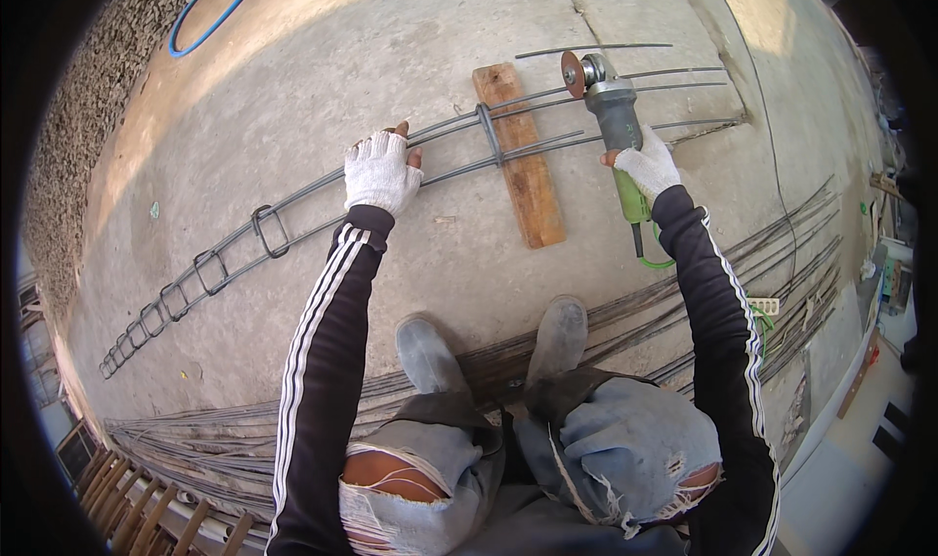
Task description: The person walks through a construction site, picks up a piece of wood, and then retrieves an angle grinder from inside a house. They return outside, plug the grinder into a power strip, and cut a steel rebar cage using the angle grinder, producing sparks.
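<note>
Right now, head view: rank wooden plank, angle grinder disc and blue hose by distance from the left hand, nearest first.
From the left hand, which rests on the rebar cage:
1. Wooden plank, just to its right, under the bars.
2. Angle grinder disc, farther right and up.
3. Blue hose, far upper left corner.

White knit fingerless gloves point(379, 173), black sleeves with white side stripes point(318, 361), ripped faded blue jeans point(586, 458), dusty grey shoes point(559, 333).

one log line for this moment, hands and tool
left hand: pressing on rebar cage | right hand: gripping angle grinder | disc over bars near wooden plank
</note>
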